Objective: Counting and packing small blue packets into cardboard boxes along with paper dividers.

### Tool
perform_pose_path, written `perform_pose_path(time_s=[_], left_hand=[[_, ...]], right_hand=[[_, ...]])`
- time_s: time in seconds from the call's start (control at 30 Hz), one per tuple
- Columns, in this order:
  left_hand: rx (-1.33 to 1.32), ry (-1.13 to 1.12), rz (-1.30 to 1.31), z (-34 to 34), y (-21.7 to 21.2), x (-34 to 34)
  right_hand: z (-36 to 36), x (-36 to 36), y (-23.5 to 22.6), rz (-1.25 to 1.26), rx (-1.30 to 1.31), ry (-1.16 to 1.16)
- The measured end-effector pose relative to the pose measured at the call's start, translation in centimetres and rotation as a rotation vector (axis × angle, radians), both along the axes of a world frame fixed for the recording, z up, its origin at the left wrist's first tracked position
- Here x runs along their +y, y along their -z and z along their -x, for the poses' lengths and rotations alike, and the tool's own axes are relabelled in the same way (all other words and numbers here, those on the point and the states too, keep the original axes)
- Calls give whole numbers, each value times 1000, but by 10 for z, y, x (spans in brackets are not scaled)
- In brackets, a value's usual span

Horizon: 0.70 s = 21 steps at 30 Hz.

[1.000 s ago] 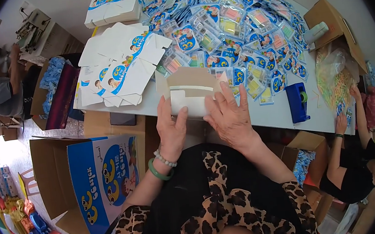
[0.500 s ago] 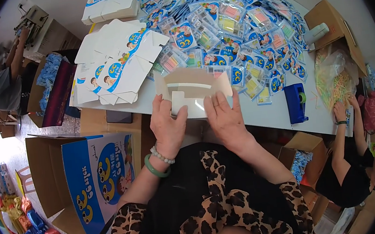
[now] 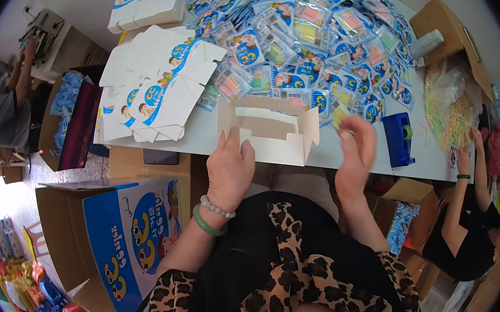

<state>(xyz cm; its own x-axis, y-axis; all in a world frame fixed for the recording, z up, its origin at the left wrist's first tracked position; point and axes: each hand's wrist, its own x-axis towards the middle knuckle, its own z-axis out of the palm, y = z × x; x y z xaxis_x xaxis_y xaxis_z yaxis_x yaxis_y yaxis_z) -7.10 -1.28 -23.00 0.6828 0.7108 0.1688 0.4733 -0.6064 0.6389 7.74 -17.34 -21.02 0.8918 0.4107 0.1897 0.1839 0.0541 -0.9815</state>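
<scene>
White paperboard carton (image 3: 279,150), lying open to the left of the blue tape dispenser (image 3: 399,139), over the near edge of the white table (image 3: 430,161). Grasping its left end with the left hand (image 3: 228,171), laying the thumb along its near side. Raising the right hand (image 3: 354,160) between carton and dispenser, clear of the carton, curling its fingers; being unable to tell any grip on the sachets behind. Seeing, right of the dispenser, a co-worker's hands (image 3: 468,146) near a clear plastic bag (image 3: 451,101). Seeing flattened printed cartons (image 3: 163,83) overlapping far left of the dispenser, and blue-and-clear sachets (image 3: 305,40) heaping up beyond it.
</scene>
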Motion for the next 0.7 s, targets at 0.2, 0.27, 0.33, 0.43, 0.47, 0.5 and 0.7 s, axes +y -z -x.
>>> perform_pose_path(time_s=[0.2, 0.27, 0.33, 0.43, 0.47, 0.5, 0.7], left_hand=[[73, 134, 148, 5, -20, -5], [-4, 272, 416, 19, -29, 10], [-301, 200, 766, 36, -31, 31], [-609, -48, 1054, 25, -27, 46], [-615, -220, 990, 19, -20, 51], [-614, -227, 988, 9, -15, 49], [250, 206, 233, -31, 12, 33]], right_hand=[[-14, 52, 34, 441, 66, -265], [-16, 49, 45, 457, 73, -256], [-20, 48, 44, 433, 68, -294], [-21, 43, 41, 418, 96, -342], [-21, 46, 42, 427, 128, -366], [-20, 49, 44, 427, 131, -372], [-26, 42, 43, 218, 21, -412]])
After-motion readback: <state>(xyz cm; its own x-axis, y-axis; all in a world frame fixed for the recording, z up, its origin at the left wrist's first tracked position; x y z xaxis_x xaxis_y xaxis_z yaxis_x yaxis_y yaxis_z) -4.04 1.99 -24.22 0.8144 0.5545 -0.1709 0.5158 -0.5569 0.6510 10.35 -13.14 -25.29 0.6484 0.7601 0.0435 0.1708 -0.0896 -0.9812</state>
